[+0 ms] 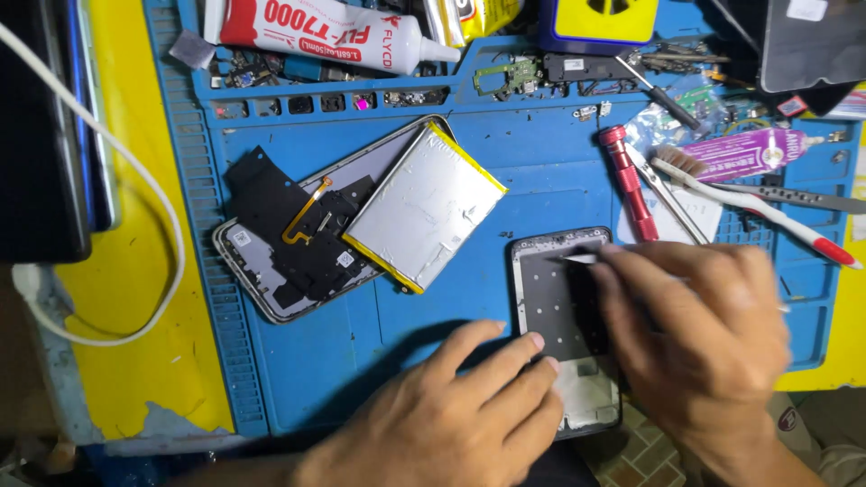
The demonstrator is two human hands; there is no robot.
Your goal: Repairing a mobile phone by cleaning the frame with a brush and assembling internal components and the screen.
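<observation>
Left hand [451,419] flat, fingers pressing phone frame [564,329] lower edge. Right hand [699,334] pinching tweezers [577,259] at frame top edge. Battery [424,207] beyond left hand; blue mat [451,307] open between.

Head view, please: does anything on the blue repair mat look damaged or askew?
Yes. The silver, yellow-edged flat battery lies askew, propped half over the opened grey phone shell, its foil wrinkled. The yellow table surface beside the mat is chipped at the front edge.

Matt blue rubber mat [469,298], crinkled silvery foil battery [424,206], glossy red metal screwdriver [629,183].
</observation>
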